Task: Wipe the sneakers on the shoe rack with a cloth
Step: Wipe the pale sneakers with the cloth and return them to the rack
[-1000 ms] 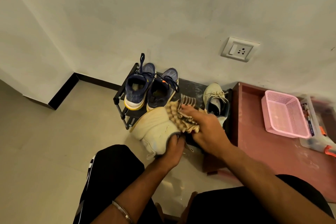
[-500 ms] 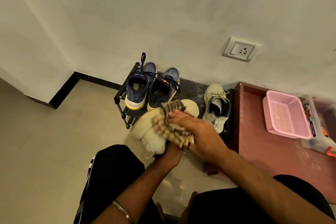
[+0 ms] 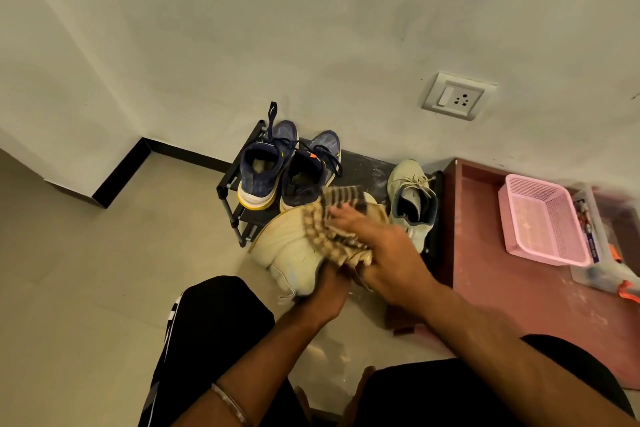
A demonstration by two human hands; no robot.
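My left hand grips the heel end of a cream sneaker held in front of the black shoe rack. A brown-and-cream striped cloth lies over that sneaker's upper, and my right hand holds the cloth against it. Two navy sneakers with a yellow-edged sole stand on the rack's left side. The other cream sneaker stands at the rack's right end. The left hand's fingers are hidden behind the shoe.
A reddish low table stands right of the rack, carrying a pink plastic basket and a clear box. A wall socket sits above. Beige floor tiles spread to the left. My black-trousered knees frame the bottom.
My right hand has slid the cloth across the cream sneaker, first toward the left, then back up toward its toe. The left hand keeps the shoe in place.
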